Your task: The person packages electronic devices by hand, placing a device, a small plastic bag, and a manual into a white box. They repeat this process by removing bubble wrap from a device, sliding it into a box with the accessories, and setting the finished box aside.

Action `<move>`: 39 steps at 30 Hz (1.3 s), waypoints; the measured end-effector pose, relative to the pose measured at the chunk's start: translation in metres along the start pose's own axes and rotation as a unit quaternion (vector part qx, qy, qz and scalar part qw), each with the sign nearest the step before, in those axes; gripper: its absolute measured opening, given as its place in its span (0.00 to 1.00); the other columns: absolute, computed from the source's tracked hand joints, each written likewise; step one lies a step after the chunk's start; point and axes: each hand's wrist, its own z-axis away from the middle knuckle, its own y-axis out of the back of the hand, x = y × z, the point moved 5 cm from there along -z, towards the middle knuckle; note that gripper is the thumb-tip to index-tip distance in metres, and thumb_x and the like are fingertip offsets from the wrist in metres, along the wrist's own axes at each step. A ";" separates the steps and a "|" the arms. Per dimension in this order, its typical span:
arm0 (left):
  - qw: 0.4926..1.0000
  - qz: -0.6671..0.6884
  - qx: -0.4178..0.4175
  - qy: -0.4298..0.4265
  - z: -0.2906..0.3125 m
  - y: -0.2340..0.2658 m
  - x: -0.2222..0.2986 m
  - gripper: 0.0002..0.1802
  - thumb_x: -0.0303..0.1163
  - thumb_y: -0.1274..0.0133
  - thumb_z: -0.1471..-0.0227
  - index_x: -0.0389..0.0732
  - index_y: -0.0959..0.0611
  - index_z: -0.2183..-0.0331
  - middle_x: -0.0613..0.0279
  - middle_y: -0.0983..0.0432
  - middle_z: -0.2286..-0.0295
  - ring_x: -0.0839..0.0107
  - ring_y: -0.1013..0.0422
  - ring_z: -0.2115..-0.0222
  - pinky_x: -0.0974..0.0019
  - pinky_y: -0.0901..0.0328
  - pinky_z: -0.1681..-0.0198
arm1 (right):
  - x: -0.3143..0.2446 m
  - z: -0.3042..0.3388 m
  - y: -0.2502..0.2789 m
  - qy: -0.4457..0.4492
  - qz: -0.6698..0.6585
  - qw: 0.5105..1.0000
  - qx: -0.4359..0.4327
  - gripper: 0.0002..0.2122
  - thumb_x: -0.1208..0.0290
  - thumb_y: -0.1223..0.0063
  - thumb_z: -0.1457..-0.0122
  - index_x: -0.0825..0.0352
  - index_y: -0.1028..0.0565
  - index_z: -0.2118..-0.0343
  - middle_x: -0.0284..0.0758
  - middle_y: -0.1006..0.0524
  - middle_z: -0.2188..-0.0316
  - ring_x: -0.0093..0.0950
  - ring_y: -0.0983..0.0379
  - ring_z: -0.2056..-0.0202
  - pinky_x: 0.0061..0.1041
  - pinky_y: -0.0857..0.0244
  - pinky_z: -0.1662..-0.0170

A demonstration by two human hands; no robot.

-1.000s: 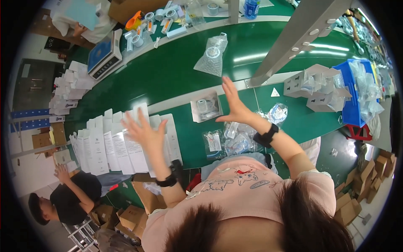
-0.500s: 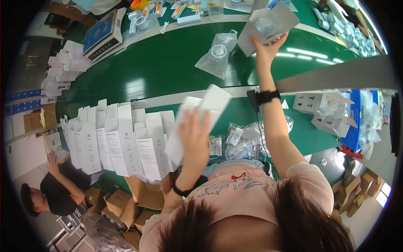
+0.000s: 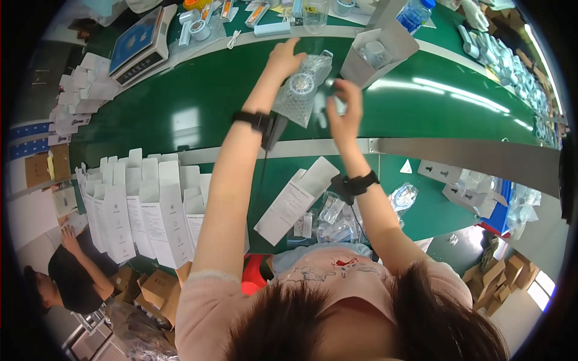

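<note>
On the green work surface (image 3: 211,102) lies a bubble-wrap bag (image 3: 293,107) with a round, light-coloured device (image 3: 301,84) inside. My left hand (image 3: 284,59) is at the bag's upper left, its fingers stretched apart and nothing seen in them. Right of the bag is my right hand (image 3: 347,114), slightly blurred, thumb and fingers apart. A pale smeared shape beside its thumb cannot be made out. Just beyond that hand stands an open white box (image 3: 361,71) with a clear wrapped item (image 3: 374,54) in it. Nearer me, another white box (image 3: 288,207) lies with its flaps open.
Upright white boxes (image 3: 162,210) stand in a row at left. Clear bagged parts (image 3: 340,225) lie close to my body. A metal rail (image 3: 469,144) crosses at right, near a blue bin (image 3: 501,207). Scales (image 3: 144,45) stand far left; a co-worker (image 3: 78,265) is at lower left.
My left hand has left the nearer white box and reached forward to the bubble-wrap bag. My right hand has let go of the other box, now standing, and come back toward the bag.
</note>
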 end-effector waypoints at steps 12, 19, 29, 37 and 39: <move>0.967 0.237 -0.078 0.050 0.069 0.015 0.020 0.10 0.23 0.44 0.64 0.34 0.30 0.80 0.62 0.29 0.75 0.72 0.33 0.69 0.72 0.37 0.69 | 0.024 -0.017 -0.042 -0.210 -0.397 0.886 -0.115 0.47 0.73 0.39 0.60 0.64 0.61 0.41 0.40 0.43 0.48 0.29 0.41 0.50 0.26 0.44 0.51; 0.965 0.180 0.059 -0.184 0.142 0.120 0.153 0.17 0.25 0.40 0.67 0.36 0.27 0.70 0.61 0.31 0.66 0.69 0.33 0.65 0.68 0.38 0.60 | -0.079 -0.012 0.017 -0.029 -0.252 0.924 -0.286 0.49 0.75 0.38 0.63 0.62 0.62 0.41 0.37 0.43 0.48 0.29 0.42 0.50 0.26 0.46 0.49; 0.973 0.124 -0.182 0.075 0.231 0.017 0.036 0.45 0.36 0.36 0.70 0.39 0.39 0.49 0.51 0.39 0.53 0.61 0.44 0.50 0.64 0.45 0.50 | -0.058 0.073 0.116 -0.278 -0.497 0.821 0.038 0.29 0.76 0.46 0.56 0.69 0.44 0.48 0.37 0.33 0.57 0.32 0.36 0.54 0.31 0.41 0.50; 0.874 0.360 -0.245 0.216 0.288 -0.005 0.040 0.45 0.30 0.40 0.68 0.45 0.42 0.46 0.51 0.42 0.51 0.58 0.45 0.49 0.66 0.50 0.47 | -0.059 0.109 0.143 -0.373 -0.646 0.666 0.025 0.19 0.75 0.53 0.47 0.68 0.40 0.52 0.39 0.33 0.56 0.32 0.36 0.54 0.33 0.41 0.51; 0.898 0.358 -0.197 0.159 0.287 0.018 0.066 0.44 0.30 0.40 0.68 0.44 0.42 0.47 0.51 0.41 0.52 0.58 0.43 0.50 0.65 0.48 0.48 | -0.069 0.107 0.139 -0.368 -0.692 0.621 -0.004 0.18 0.75 0.53 0.47 0.68 0.39 0.52 0.38 0.33 0.56 0.31 0.35 0.54 0.32 0.41 0.51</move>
